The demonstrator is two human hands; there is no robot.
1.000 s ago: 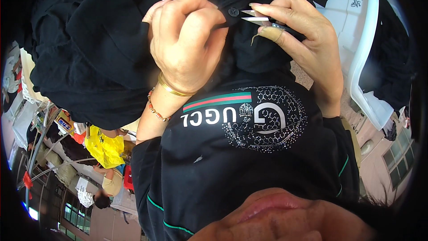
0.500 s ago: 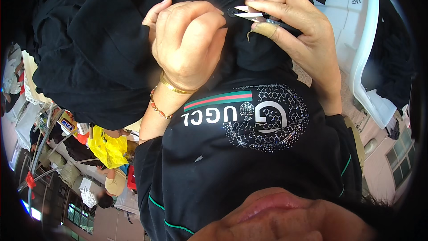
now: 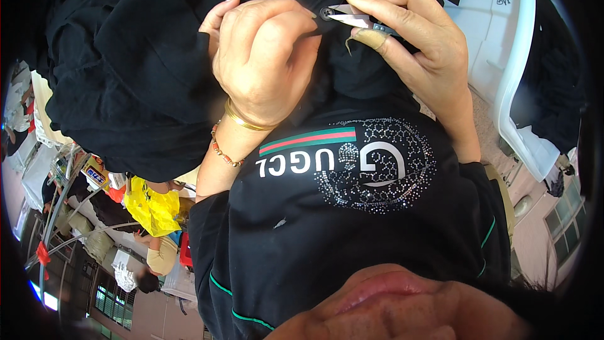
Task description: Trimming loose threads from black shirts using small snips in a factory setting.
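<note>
Black cloth of a garment (image 3: 145,69) is heaped across my lap and up to the top of the view. My left hand (image 3: 264,56) is closed on an edge of it, fingers curled and pinching. A small dark button (image 3: 325,14) sticks out just past those fingertips. Between the thumb and fingers of my right hand (image 3: 421,34) is a pair of thread snips (image 3: 352,19). Their two pale blades are parted, with the tips right at the button. Yellowish tape (image 3: 370,38) wraps my right thumb, one loose end hanging down.
A pale plastic bin (image 3: 503,88) stands to the right, with dark cloth (image 3: 547,69) beyond its rim. Lower left are a yellow plastic bag (image 3: 151,208), metal rods (image 3: 53,201) and another person in a tan top (image 3: 162,257).
My right hand has shifted slightly left, bringing the snips' tips closer to the button. My left hand keeps its pinch on the cloth, almost unmoved.
</note>
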